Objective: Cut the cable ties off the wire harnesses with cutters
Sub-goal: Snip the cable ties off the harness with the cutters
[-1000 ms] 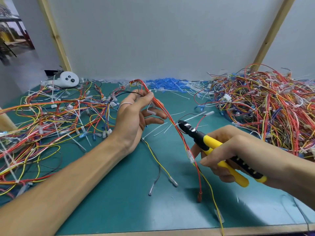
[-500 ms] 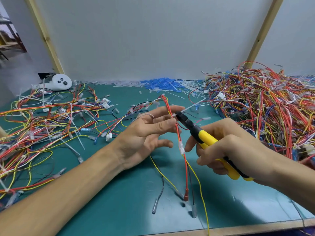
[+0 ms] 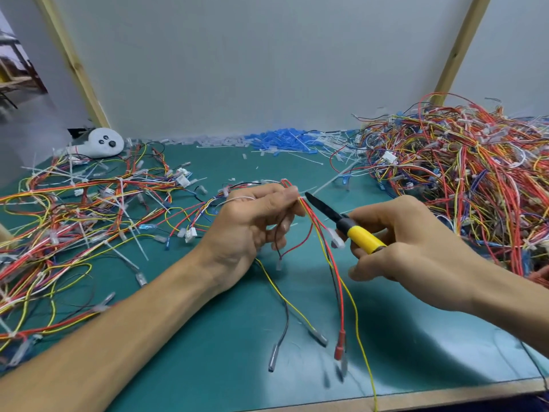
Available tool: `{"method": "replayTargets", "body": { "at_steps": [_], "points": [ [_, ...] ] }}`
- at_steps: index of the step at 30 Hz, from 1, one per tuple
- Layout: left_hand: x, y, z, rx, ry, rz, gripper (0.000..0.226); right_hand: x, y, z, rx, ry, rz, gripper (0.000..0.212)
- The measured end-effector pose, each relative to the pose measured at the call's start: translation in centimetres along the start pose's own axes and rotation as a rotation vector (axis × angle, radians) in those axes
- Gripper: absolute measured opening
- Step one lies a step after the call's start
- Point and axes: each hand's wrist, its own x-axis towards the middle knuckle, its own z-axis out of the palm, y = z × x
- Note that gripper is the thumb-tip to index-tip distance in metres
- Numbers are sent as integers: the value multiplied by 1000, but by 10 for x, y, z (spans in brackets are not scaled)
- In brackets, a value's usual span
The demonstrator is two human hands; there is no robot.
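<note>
1. Where the green counter (image 3: pixel 208 337) runs off to the left, a loose spread of harnesses (image 3: pixel 74 221) lies flat. A white rounded device (image 3: pixel 102 143) sits behind it near the wall, and farther along the wall is a drift of blue and white cut ties (image 3: pixel 279 141).
2. Left of centre, the left hand (image 3: pixel 252 227) has its grip pinching the held harness (image 3: pixel 323 242) near the top, thumb against fingertips. The wires hang from the pinch, and their terminal ends reach down to the counter.
3. These wires look thin, limp and light, so they will likely swing and splay if held loosely. The best hold is tight and just beside the tie, which keeps the bundle taut there. The insulation is probably soft and easy to nick.
4. A small pale bit at the pinch looks like the cable tie (image 3: pixel 301 198), though it is too small to be sure.
5. The black nose of the cutters (image 3: pixel 344 223) points at that pinch, with the tip just beside the left fingertips. I cannot tell whether the blades are parted.
6. Right of centre, the right hand (image 3: pixel 416 248) has its grip wrapped round the yellow handles.
7. At the far right is a tall heap of harnesses (image 3: pixel 460 179), well apart from the held one, tangled and probably prone to snagging.
</note>
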Motion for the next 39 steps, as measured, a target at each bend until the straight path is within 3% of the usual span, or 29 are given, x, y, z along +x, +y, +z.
{"method": "replayTargets", "body": {
  "at_steps": [10, 13, 17, 19, 22, 27, 31, 39],
  "points": [
    [-3, -6, 9, -62, -23, 54, 19, 1, 4, 3, -43, 5, -113, 35],
    [-5, -7, 11, -85, -28, 64, 17, 0, 7, 6, -148, 53, -189, 28],
    [-5, -9, 11, -100, -45, 53, 31, 3, 13, 11, -257, 117, -300, 19],
    [-6, -9, 11, -102, -55, 42, 33, 5, 16, 15, -284, 121, -352, 21],
    [-8, -6, 12, -112, -68, 23, 15, 11, 21, 17, -349, 109, -432, 28],
    [-10, -1, 13, -151, -91, 17, 20, 21, 26, 10, -408, 1, -545, 46],
    [-10, -5, 13, -71, -82, 75, 14, 25, 28, 8, -475, -31, -553, 42],
    [-7, -8, 14, 20, -47, 150, 12, 27, 26, 13, -541, 68, -577, 26]
  ]
}}
